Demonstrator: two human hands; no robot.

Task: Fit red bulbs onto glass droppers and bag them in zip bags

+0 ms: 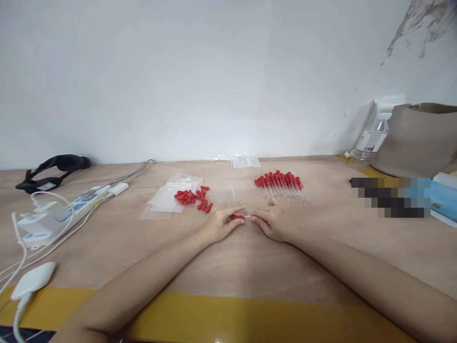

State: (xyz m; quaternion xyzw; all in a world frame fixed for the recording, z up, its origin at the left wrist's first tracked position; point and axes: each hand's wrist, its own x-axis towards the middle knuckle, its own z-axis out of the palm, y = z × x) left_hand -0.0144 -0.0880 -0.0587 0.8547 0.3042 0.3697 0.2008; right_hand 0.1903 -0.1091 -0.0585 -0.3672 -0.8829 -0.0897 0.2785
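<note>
Over the middle of the table my left hand (222, 224) is closed on a red rubber bulb (237, 217). A thin clear dropper tube (247, 217) meets the bulb's open end, and the fingers of my right hand (271, 221) pinch that tube. Just beyond my hands lies a row of clear glass tubes (232, 193). Loose red bulbs (184, 196) are heaped to the left, partly on clear plastic bags (167, 200). To the right, several droppers with red bulbs fitted (280, 183) lie side by side, bulbs toward the wall.
A power strip (76, 207) with white chargers and cables lies at left, near a black headband-like strap (53, 171). At right stand a plastic bottle (373, 138) and a grey-brown bin (414, 138). A small clear bag (246, 162) lies by the wall. Yellow tape (200, 314) edges the table.
</note>
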